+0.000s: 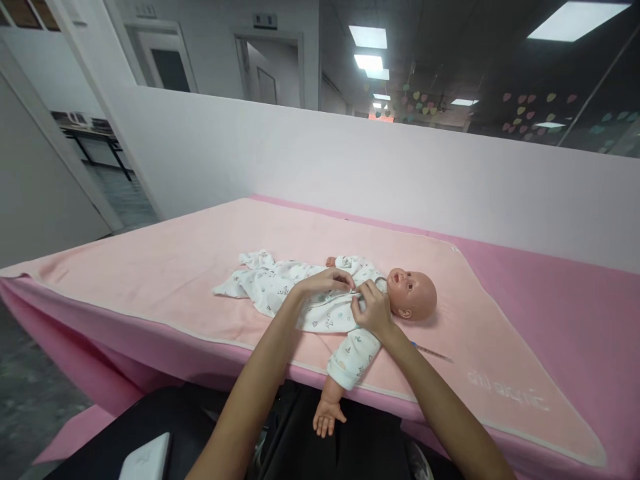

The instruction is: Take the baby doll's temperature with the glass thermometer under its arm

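A baby doll [419, 295] lies on its back on a peach-pink mat [190, 267], its head toward the right. It wears a white patterned romper [280, 280] with long sleeves and legs. Both of my hands are at the romper's front opening, near the doll's chest. My left hand [330, 280] has its fingers bent down onto the front edge of the cloth. Pinching the cloth close to the neckline is my right hand [373, 307]. Any fastener between the fingertips is too small to make out. One doll arm [330, 407] hangs over the near edge of the table.
A thin stick-like thing with a blue end [433, 351] lies on the mat beside my right forearm. Behind the table stands a white partition [350, 160]. A white flat box-like object [145, 460] rests on something black at the lower left. Pink cloth [565, 293] covers the table.
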Motion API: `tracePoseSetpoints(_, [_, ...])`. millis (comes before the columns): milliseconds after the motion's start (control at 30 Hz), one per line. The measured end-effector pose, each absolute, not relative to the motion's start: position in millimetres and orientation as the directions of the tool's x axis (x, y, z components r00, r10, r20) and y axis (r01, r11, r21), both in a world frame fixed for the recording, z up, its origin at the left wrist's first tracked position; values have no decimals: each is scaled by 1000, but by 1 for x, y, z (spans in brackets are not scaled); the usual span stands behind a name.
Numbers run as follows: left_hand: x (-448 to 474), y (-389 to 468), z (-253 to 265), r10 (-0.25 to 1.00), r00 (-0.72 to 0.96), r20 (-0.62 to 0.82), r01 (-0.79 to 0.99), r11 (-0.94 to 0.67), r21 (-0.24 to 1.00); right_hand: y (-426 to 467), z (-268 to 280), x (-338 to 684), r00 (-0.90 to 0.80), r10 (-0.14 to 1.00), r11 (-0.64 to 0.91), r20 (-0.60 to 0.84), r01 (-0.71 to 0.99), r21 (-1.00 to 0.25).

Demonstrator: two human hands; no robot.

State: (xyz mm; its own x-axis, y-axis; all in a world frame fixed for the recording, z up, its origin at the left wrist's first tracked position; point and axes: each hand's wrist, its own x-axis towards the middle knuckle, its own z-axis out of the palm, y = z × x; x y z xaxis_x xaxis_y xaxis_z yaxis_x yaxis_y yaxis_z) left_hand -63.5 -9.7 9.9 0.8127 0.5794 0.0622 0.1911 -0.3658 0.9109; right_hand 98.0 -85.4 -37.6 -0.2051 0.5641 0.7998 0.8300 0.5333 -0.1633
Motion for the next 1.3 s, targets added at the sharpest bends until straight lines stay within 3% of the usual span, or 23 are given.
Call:
tracePoseSetpoints(267, [-67,-15,3,677,728,113,124,-292,948,-83,-43,101,-192,475,599,859,786,-156])
tracePoseSetpoints(567, [-65,-28,1,698,684,212,33,-319,947,-83,-43,97,-136,527,546,839,811,-211])
tracePoseSetpoints(833, [-66,-31,-5,789,581,199,147,-342,928,-78,-45,102,-108,590,590,800,735,-335])
tracePoseSetpoints(1033, [-69,-28,-7,760,626,173,42,-255,966,-77,-45,102,-123,596,600,794,725,-339])
tracePoseSetpoints(1300, [-66,-26,-2,741,646,186,93,-318,944,-76,-48,100,-70,597,582,799,724,-371])
